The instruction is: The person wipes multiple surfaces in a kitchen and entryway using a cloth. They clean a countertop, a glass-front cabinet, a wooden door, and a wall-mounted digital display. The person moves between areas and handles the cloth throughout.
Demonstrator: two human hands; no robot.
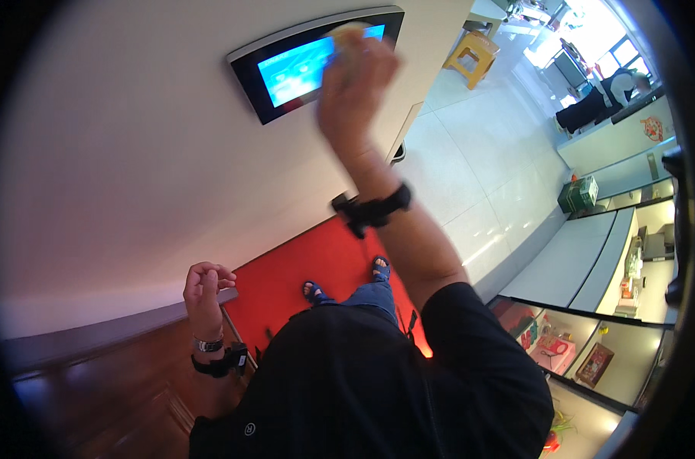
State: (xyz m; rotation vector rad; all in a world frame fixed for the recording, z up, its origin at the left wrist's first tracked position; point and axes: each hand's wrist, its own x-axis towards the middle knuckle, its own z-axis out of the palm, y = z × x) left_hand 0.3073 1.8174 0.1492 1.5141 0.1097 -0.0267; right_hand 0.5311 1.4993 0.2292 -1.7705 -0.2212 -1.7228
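My right hand (pixel 356 86) is raised in front of a wall-mounted touchscreen panel (pixel 247 72) with a lit blue display. It is blurred and closed on a pale yellowish cloth or sponge (pixel 347 31), which overlaps the panel's upper right part; whether it touches the glass I cannot tell. My left hand (pixel 207 287) hangs low near the wall, fingers loosely curled, nothing seen in it. A black strap with a small device sits on each wrist, and the left one also wears a metal band.
A red mat (pixel 290 252) lies under my feet beside the white wall (pixel 152 172). A brown wooden door (pixel 123 390) is at lower left. A yellow stool (pixel 473 57), a green box (pixel 578 194) and lit shelves (pixel 617 356) stand right. Another person (pixel 600 103) bends over a far counter.
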